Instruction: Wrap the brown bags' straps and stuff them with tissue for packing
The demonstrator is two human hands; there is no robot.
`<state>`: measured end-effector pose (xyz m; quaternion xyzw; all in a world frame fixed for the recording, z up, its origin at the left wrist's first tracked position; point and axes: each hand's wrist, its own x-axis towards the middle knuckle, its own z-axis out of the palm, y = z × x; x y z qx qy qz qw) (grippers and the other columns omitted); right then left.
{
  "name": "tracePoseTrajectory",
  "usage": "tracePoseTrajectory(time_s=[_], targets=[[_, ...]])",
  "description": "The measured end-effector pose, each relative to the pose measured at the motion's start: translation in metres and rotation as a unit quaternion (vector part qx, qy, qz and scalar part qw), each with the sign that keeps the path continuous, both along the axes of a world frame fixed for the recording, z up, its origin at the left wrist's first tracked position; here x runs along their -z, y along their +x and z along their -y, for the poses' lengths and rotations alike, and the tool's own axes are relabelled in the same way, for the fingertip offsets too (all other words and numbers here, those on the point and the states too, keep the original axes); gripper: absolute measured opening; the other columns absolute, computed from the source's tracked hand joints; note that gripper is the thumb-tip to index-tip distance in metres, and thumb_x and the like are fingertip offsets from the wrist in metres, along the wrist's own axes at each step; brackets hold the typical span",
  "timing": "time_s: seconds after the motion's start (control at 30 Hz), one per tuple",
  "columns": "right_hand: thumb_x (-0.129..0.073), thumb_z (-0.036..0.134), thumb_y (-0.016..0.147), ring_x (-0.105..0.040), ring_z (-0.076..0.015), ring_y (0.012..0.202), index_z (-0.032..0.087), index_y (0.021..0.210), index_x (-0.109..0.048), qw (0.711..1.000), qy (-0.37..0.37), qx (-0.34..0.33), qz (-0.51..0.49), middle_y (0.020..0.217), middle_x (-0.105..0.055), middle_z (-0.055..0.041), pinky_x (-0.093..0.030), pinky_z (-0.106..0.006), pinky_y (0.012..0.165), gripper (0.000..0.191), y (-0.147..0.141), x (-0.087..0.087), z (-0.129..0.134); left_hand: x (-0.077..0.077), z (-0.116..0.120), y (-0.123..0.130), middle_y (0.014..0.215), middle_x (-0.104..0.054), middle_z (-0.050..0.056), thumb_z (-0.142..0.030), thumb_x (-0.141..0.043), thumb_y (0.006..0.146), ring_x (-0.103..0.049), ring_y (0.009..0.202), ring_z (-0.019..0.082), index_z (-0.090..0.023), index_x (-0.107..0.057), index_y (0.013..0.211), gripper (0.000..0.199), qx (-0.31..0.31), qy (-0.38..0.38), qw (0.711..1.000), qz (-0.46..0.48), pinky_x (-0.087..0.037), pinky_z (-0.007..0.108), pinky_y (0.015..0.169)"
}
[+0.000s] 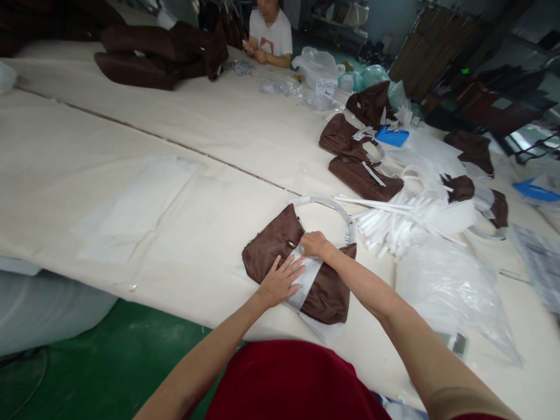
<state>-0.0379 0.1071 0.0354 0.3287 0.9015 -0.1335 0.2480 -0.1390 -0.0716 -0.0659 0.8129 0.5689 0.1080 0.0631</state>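
A brown handbag (330, 291) lies on the table in front of me, with a white paper strip (310, 280) across its middle. Its handle (345, 217), covered in pale wrapping, arches away from me. My left hand (280, 283) rests flat on the bag and the strip, fingers spread. At the strip's upper end, by the bag's opening, my right hand (314, 244) is closed, its fingers curled against the paper. What lies under those fingers is mostly hidden. A thin white sheet (321, 329) shows beneath the bag's near edge.
Right of the bag lie a heap of white foam strips (385, 224), a clear plastic bag (450, 291) and more brown handbags (365, 178). White sheets (140, 201) lie on the left. Across the table sits a person (273, 38) near large brown bags (161, 55).
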Motion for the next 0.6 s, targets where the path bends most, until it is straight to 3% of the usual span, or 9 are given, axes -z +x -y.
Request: tracePoseTrajectory(time_s=[0.13,0.23,0.33,0.4,0.53,0.6], targets=[[-0.042,0.036,0.1,-0.059,-0.0274,0.118,0.014,0.126,-0.059,0.989,0.094,0.072,-0.087,0.127,-0.063,-0.0205,-0.047,-0.038,0.095,0.039,0.03,-0.009,0.014,0.003,-0.001,-0.002,0.152,-0.046,0.007,-0.053,-0.041,0.096,-0.032,0.145,0.026,-0.028,-0.045,0.145,0.055,-0.001,0.025,1.0,-0.012,-0.013,0.052,0.12],[-0.034,0.04,0.102,-0.042,-0.0279,0.137,0.017,0.14,-0.049,0.961,0.149,0.067,-0.221,0.147,-0.048,-0.0171,-0.034,-0.046,0.111,0.047,0.058,0.019,0.052,0.006,-0.001,-0.003,0.151,-0.046,0.008,-0.052,-0.043,0.096,-0.033,0.144,0.027,-0.029,-0.046,0.144,0.054,-0.002,0.038,0.999,-0.016,-0.014,0.053,0.12],[-0.039,0.046,0.1,-0.029,-0.0315,0.145,0.019,0.149,-0.038,0.961,0.118,0.063,-0.244,0.157,-0.035,-0.0146,-0.02,-0.059,0.116,0.056,0.072,0.061,0.084,0.007,-0.003,-0.003,0.15,-0.047,0.009,-0.048,-0.042,0.097,-0.033,0.144,0.028,-0.027,-0.051,0.141,0.05,0.004,0.035,0.999,-0.014,-0.013,0.055,0.12],[-0.04,0.048,0.099,-0.025,-0.0314,0.147,0.02,0.151,-0.035,0.964,0.086,0.08,-0.237,0.158,-0.031,-0.013,-0.017,-0.061,0.116,0.058,0.072,0.079,0.091,0.007,-0.004,-0.004,0.151,-0.046,0.01,-0.046,-0.041,0.097,-0.033,0.144,0.028,-0.026,-0.052,0.141,0.049,0.008,0.03,0.999,-0.018,-0.014,0.055,0.12],[-0.045,0.048,0.097,-0.024,-0.0299,0.148,0.026,0.15,-0.038,0.96,0.015,0.12,-0.254,0.158,-0.033,-0.0094,-0.018,-0.059,0.117,0.057,0.069,0.077,0.082,0.005,-0.008,-0.008,0.152,-0.044,0.01,-0.043,-0.04,0.098,-0.032,0.145,0.029,-0.025,-0.046,0.145,0.051,0.017,0.021,0.999,-0.032,-0.018,0.057,0.119],[-0.047,0.047,0.096,-0.024,-0.0291,0.148,0.026,0.148,-0.041,0.935,0.007,0.185,-0.303,0.159,-0.032,-0.0097,-0.022,-0.057,0.116,0.056,0.076,0.07,0.084,0.003,-0.009,-0.012,0.153,-0.043,0.009,-0.043,-0.038,0.098,-0.032,0.145,0.028,-0.027,-0.039,0.149,0.053,0.033,0.009,0.999,-0.023,-0.022,0.057,0.118]])
